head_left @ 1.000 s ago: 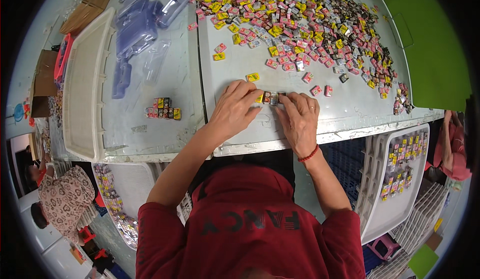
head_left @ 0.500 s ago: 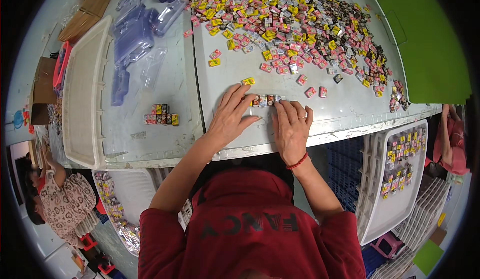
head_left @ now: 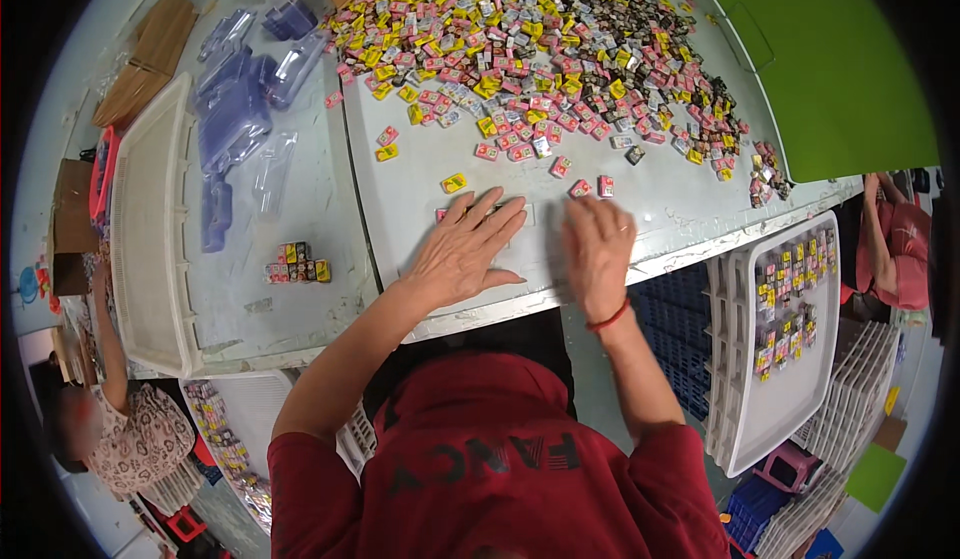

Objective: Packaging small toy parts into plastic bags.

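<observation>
My left hand (head_left: 462,254) lies over a short row of tiny boxes (head_left: 441,215) on the pale metal table, its fingers spread and flat. Most of that row is hidden beneath the fingers. Just beyond them is a single yellow box (head_left: 455,183). My right hand (head_left: 600,259), a red bead bracelet at its wrist, hangs apart from the row near the table's front edge. Its fingers bend downward and are smeared by motion, so what they hold, if anything, cannot be seen. Closest to its fingertips are two pink boxes, one upright (head_left: 606,186) and one tilted (head_left: 580,189).
A large heap of tiny boxes (head_left: 520,69) covers the far table. On the left are a small block of boxes (head_left: 297,264), clear bluish plastic trays (head_left: 235,119) and a white crate (head_left: 150,229). A filled white tray (head_left: 775,399) stands at right. Other people work at both sides.
My left hand has flattened over the row of boxes, covering most of it. My right hand has left the row's right end and moved toward the right. The whole view has shifted slightly.
</observation>
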`<state>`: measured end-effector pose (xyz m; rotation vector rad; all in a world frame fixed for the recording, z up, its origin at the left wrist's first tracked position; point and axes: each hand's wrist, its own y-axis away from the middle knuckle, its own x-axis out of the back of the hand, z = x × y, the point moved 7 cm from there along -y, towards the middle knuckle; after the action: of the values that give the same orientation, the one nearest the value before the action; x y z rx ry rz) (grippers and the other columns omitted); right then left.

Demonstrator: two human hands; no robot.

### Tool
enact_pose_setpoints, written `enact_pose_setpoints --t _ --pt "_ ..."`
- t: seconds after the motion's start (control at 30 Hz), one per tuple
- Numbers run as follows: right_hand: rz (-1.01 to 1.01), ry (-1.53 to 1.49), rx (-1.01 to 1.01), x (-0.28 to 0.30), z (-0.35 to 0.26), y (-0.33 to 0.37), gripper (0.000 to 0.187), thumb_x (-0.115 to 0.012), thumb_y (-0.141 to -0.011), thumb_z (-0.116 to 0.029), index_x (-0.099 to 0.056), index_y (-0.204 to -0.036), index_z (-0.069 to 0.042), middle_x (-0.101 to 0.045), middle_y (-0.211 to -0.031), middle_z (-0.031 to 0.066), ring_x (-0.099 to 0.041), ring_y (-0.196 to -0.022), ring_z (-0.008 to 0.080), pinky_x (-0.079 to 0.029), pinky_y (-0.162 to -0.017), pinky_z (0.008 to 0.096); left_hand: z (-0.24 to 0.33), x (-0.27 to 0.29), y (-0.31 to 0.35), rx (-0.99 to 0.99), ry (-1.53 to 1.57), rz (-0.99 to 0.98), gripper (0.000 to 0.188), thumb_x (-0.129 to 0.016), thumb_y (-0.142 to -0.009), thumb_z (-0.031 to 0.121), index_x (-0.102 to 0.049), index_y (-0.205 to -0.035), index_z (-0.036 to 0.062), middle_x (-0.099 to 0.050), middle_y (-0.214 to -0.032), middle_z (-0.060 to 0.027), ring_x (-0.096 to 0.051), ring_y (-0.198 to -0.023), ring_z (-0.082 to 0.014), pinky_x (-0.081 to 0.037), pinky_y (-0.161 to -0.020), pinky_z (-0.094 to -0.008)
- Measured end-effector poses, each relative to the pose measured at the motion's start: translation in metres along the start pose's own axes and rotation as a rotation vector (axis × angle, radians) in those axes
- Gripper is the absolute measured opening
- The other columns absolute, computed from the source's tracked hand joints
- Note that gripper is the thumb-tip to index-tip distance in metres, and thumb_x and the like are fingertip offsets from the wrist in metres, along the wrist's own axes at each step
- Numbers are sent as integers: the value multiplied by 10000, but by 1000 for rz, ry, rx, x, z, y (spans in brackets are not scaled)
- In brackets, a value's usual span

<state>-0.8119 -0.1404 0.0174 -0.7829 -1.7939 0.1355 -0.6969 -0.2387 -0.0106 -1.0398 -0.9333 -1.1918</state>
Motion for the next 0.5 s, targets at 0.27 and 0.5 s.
enact_pose_setpoints --t 0.27,0.5 --pt "19 171 21 -16 27 -19 228 -680 -809 -91 -641 -1033 -67 -621 -1088 71 -539 -1068 274 -374 -943 430 -28 38 12 159 171 294 641 -703 -804 332 -477 -1304 2 -395 -1440 -160 -359 -1339 -340 -279 -1089 -476" --pt "23 161 32 -10 27 -22 208 -687 -808 -91 -678 -1016 -86 -643 -1039 57 -565 -1026 260 -371 -914 410 -77 74 48 401 244 540 393 -611 -880 100 -532 -1259 34 -488 -1371 -137 -446 -1280 -334 -323 -1072 -437"
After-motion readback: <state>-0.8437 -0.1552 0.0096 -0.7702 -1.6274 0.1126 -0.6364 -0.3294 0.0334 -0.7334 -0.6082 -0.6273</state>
